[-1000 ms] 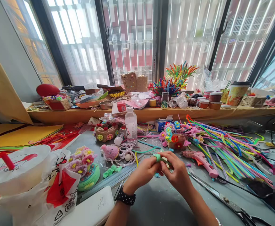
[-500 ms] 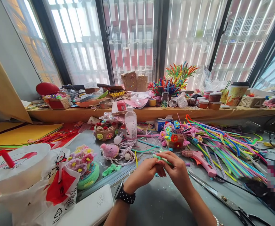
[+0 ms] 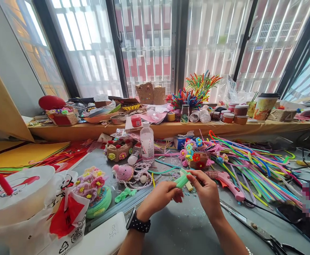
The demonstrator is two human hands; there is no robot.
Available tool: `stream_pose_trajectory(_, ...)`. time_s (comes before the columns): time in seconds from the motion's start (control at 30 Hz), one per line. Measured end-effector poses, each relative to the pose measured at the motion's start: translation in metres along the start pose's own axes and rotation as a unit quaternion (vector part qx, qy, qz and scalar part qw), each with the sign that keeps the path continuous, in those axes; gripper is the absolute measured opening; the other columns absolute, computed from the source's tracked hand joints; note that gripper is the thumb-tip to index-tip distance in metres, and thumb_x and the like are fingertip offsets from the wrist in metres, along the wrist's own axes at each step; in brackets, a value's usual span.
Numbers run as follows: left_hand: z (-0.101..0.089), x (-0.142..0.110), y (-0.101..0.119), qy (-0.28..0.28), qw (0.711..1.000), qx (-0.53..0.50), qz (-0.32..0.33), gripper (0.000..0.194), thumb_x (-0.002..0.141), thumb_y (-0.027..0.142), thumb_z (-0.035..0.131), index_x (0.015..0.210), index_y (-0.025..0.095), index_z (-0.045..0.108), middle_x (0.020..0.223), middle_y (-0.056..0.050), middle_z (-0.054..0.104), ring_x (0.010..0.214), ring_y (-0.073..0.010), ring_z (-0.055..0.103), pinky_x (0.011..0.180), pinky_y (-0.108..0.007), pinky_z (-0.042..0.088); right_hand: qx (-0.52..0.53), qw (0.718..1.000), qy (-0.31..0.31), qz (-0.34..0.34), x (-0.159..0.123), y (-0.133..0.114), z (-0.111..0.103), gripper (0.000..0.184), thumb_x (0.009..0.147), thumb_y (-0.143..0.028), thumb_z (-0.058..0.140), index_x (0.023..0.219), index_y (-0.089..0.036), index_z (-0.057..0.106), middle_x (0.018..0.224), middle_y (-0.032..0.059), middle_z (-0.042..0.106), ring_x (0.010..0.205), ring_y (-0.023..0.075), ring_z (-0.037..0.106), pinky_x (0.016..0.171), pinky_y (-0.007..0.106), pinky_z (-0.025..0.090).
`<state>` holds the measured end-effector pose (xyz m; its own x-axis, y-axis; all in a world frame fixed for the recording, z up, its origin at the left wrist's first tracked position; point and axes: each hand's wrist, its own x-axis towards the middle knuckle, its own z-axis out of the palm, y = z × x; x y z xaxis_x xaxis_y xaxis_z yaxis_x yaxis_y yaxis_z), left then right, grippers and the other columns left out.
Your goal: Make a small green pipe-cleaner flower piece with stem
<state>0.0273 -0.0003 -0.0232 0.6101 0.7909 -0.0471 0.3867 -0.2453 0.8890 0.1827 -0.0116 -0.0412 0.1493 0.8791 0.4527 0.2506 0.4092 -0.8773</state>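
Over the grey table, my left hand (image 3: 163,197), with a dark watch on its wrist, grips the lower end of a folded light-green pipe cleaner (image 3: 182,181). The thumb and fingers of my right hand (image 3: 205,189) pinch its upper end. Just behind it, partly covered by the hands, lies a small pale yellow block (image 3: 189,186). Left of my hands rest looped green pipe cleaner pieces (image 3: 125,194) and a pink crocheted figure (image 3: 123,172) beside a string of pearl beads (image 3: 143,178). A pink glue gun (image 3: 231,187) lies right of my right hand.
Large scissors (image 3: 253,225) and a dark phone (image 3: 290,216) lie at the right, below many loose pipe cleaners (image 3: 258,177). A water bottle (image 3: 147,141) stands behind the beads. At the left are a lidded cup (image 3: 19,191) and a white power bank (image 3: 107,233).
My hands have moved slightly apart and turned, so more of the green pipe cleaner shows between them. The pale yellow block has come into sight. The view has shifted slightly.
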Motion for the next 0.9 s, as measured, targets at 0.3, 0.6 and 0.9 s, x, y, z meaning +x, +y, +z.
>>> stream_pose_trajectory(0.3,-0.014,-0.004,0.005,0.203,0.957,0.190,-0.080,0.055,0.077,0.054,0.023,0.061,0.014,0.057,0.059,-0.005,0.059,0.058,-0.0145,0.052,0.057,-0.023,0.037,0.002,1.000,0.016,0.018,0.001,-0.001,-0.001,0.027,0.073,-0.037,0.052,0.084,-0.015,0.062,0.085,0.0056,0.059,0.077,0.0158,0.054,0.069,0.024,0.042)
stream_pose_trajectory(0.6,0.018,0.006,0.012,0.120,0.989,0.076,0.042,0.040,0.081,0.047,0.026,0.096,0.014,0.043,0.072,-0.003,0.056,0.060,-0.0123,0.051,0.056,-0.022,0.038,0.033,0.999,-0.038,0.000,-0.005,-0.007,0.008,0.025,0.074,-0.035,0.050,0.083,-0.015,0.062,0.080,0.0053,0.059,0.066,0.0127,0.053,0.056,0.020,0.043)
stream_pose_trajectory(0.9,0.010,0.005,0.012,0.169,0.973,0.148,0.053,0.037,0.083,0.043,0.023,0.082,0.015,0.047,0.074,-0.003,0.053,0.066,-0.0136,0.046,0.060,-0.024,0.035,0.021,0.997,-0.068,0.002,-0.003,-0.011,0.005,0.032,0.079,-0.037,0.043,0.097,-0.014,0.055,0.081,0.0050,0.055,0.061,0.0094,0.048,0.053,0.019,0.041)
